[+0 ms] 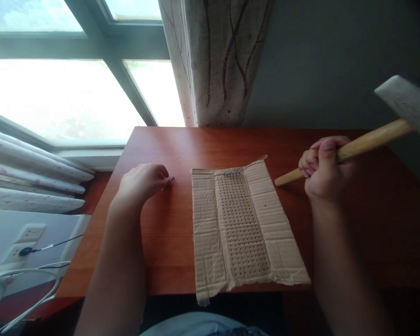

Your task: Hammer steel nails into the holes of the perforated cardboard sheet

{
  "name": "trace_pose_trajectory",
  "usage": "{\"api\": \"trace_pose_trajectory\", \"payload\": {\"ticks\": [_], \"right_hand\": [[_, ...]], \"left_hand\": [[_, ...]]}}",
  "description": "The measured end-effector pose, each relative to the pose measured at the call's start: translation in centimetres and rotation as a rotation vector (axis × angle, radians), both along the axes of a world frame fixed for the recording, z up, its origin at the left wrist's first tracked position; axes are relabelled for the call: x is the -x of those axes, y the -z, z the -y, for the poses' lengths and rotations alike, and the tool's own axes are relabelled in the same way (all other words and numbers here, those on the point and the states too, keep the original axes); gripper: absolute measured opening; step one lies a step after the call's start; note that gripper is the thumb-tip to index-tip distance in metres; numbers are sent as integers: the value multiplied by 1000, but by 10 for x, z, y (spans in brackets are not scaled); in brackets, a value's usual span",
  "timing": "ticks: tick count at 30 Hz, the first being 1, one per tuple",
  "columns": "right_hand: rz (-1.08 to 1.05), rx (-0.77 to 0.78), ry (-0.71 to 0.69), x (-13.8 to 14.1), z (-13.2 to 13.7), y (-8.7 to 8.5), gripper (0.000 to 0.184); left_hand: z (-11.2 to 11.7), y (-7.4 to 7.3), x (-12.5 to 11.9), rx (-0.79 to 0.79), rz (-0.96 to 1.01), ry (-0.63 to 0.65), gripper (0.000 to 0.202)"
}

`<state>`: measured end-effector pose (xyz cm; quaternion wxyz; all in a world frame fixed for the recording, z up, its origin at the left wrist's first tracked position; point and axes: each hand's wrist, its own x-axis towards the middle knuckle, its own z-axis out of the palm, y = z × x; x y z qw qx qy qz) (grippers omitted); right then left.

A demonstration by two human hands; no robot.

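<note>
My left hand [145,183] is held over the left part of the table, its fingers pinched on a small dark metal piece [171,178] that looks like a nail. A hammer [373,140] is gripped by its wooden handle in my right hand [325,165]. The hammer's pale head is raised at the upper right and partly cut off by the frame edge. Between my hands lies a sheet of cardboard [208,224] with rows of small holes down its middle strip. Several small metal nail-like pieces [233,173] sit in a row at the strip's far end.
The brown wooden table [168,247] stands against a wall and a patterned curtain [224,60]. A window [73,93] is at the left. Below it, a wall socket [23,252] holds a plug, with white cables [28,273] nearby. The cardboard's near edge overhangs the table's front.
</note>
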<state>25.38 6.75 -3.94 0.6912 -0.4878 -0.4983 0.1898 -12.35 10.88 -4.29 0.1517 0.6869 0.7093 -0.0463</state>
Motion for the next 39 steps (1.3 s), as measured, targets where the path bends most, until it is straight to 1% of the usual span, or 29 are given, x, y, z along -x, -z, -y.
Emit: {"api": "trace_pose_trajectory", "payload": {"ticks": [3,6,8,12,14,17,23,27,29,31,33,36,37,39], "right_hand": [[13,11,14,-1,-1,0,33],[-20,-19,-12,-1,-1,1,32],[-41,-29,-23,0,-1,0,32],[-89,-36,-64,1,2,-2,28],[-105,-37,-81,3,3,-3,26],[-106,-40,-87,5,4,-4,26],[-115,-67,-100,5,4,-3,24],[-105,-30,-76,4,5,-4,26],[-103,-31,-67,4,5,-4,27],[-103,-41,-66,4,4,-4,26],[-91,-29,-53,4,4,-3,26],[-85,-15,-50,3,4,-3,27],[-94,-24,-59,3,4,-2,26],[-107,-41,-80,3,4,-2,26]], "left_hand": [[1,5,-1,-17,-7,32,14],[2,7,-4,-29,-32,78,14],[3,9,-10,-44,-71,107,18],[3,12,-27,-126,-115,153,27],[3,14,-34,-151,-125,167,29],[2,16,-37,-161,-136,179,29],[1,16,-31,-174,-62,174,27],[0,15,-28,-259,42,120,28],[1,12,-28,-320,133,87,26],[3,8,-30,-393,302,56,20],[8,1,-36,-478,591,36,15],[20,-9,-53,-595,1059,27,14],[24,-11,-60,-613,1156,31,14],[31,-14,-72,-591,1254,63,14]]}}
